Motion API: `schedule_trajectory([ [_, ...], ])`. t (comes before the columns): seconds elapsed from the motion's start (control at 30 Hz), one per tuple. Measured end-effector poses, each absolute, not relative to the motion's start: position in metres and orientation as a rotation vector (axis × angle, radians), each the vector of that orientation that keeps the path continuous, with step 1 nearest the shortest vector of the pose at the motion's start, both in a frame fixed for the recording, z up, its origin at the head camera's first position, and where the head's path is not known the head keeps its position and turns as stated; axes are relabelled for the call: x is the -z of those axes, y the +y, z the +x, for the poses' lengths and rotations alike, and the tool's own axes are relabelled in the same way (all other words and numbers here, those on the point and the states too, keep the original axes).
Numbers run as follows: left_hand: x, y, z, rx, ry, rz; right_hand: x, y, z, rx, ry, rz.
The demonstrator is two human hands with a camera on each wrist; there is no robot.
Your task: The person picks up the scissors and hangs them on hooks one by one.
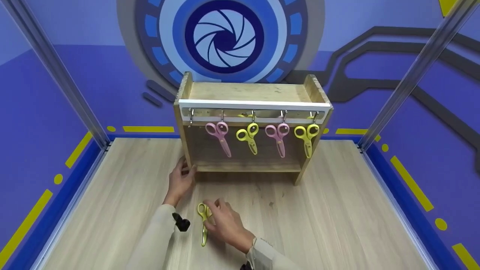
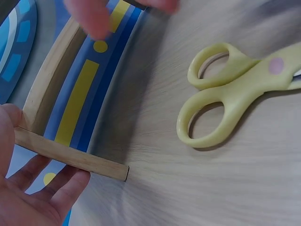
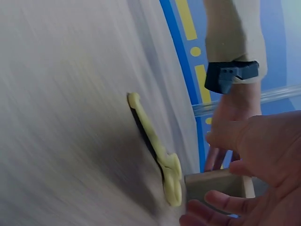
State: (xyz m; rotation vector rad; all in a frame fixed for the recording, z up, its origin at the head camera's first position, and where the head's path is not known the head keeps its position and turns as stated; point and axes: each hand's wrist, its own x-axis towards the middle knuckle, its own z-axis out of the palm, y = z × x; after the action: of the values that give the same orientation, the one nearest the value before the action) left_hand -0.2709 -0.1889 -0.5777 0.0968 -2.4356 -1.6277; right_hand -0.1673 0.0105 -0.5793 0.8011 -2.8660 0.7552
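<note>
My left hand (image 1: 181, 182) grips the lower left side panel of a wooden rack (image 1: 247, 167), thumb on one face and fingers on the other in the left wrist view. Yellow scissors (image 2: 237, 94) lie on the table near the rack, handle rings toward it. Over them hovers my right hand (image 1: 227, 223), its thumb and fingers spread apart. The right wrist view shows a gap between this hand and the scissors (image 3: 148, 129).
A white rail (image 1: 255, 103) on the rack carries metal hooks. Two pink scissors (image 1: 277, 135) and two yellow scissors (image 1: 307, 137) hang there. The leftmost hook (image 1: 191, 116) is also visible. Metal posts (image 1: 63, 78) and printed blue walls surround the table (image 1: 337, 210).
</note>
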Motion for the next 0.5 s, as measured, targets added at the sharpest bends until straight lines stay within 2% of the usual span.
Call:
schedule_trajectory([
  [0.5, 0.580, -0.190, -0.273, 1.587, -2.408, 0.060, 0.595, -0.002, -0.160, -0.535, -3.017, 0.856],
])
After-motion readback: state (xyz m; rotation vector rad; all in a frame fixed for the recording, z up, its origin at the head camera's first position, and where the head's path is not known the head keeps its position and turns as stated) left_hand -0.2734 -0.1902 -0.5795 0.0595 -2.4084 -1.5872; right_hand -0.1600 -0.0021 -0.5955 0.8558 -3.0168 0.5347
